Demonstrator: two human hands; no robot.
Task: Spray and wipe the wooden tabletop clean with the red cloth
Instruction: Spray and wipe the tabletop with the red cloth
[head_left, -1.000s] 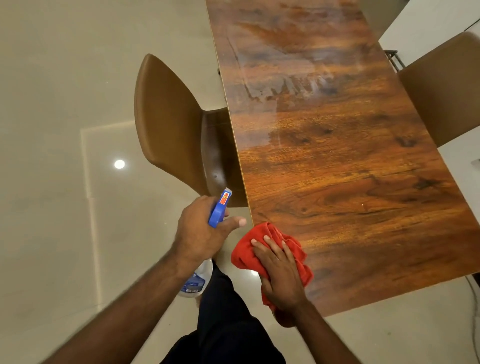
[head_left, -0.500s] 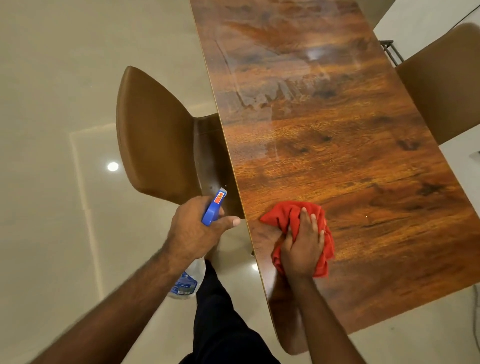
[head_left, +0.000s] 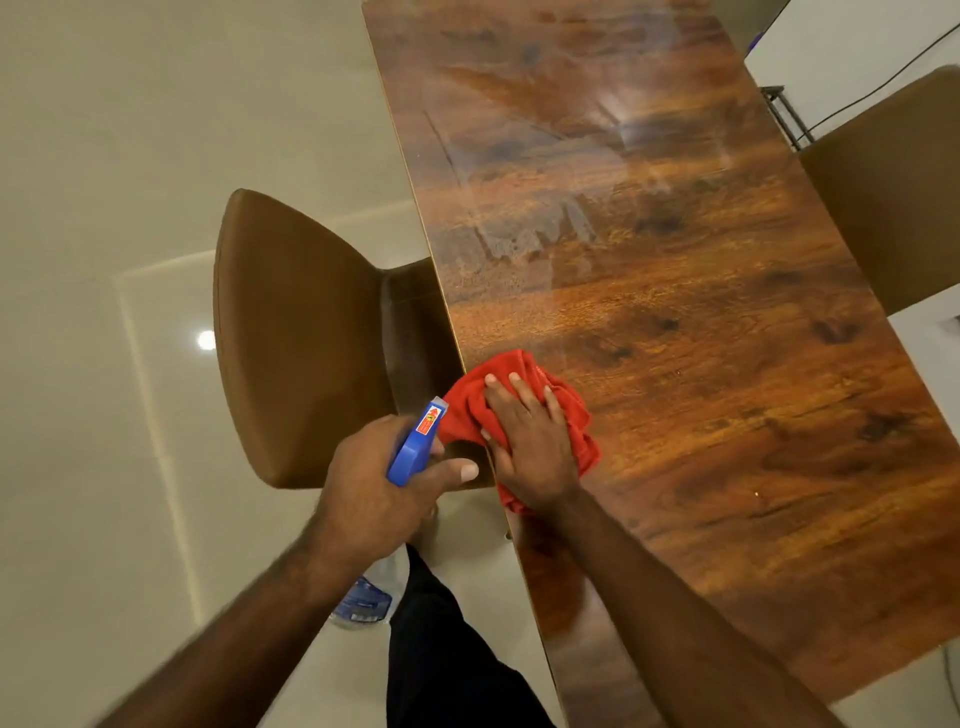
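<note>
A long glossy wooden tabletop (head_left: 701, 364) runs away from me. My right hand (head_left: 524, 434) lies flat on a crumpled red cloth (head_left: 470, 400) at the table's left edge, pressing it onto the wood. Just left of the edge, off the table, my left hand (head_left: 379, 488) grips a spray bottle with a blue trigger head (head_left: 415, 447); its clear body with a blue label (head_left: 363, 605) hangs below my wrist. A hazy wet patch of spray (head_left: 530, 239) shows further up the tabletop.
A brown padded chair (head_left: 296, 343) stands tucked against the table's left side, close to my left hand. A second brown chair (head_left: 893, 192) sits at the right side. The floor is pale glossy tile (head_left: 104, 208). My dark trouser leg (head_left: 447, 649) is below.
My right hand has slid the red cloth forward along the table and back left to the table edge. The left hand keeps the bottle beside the edge.
</note>
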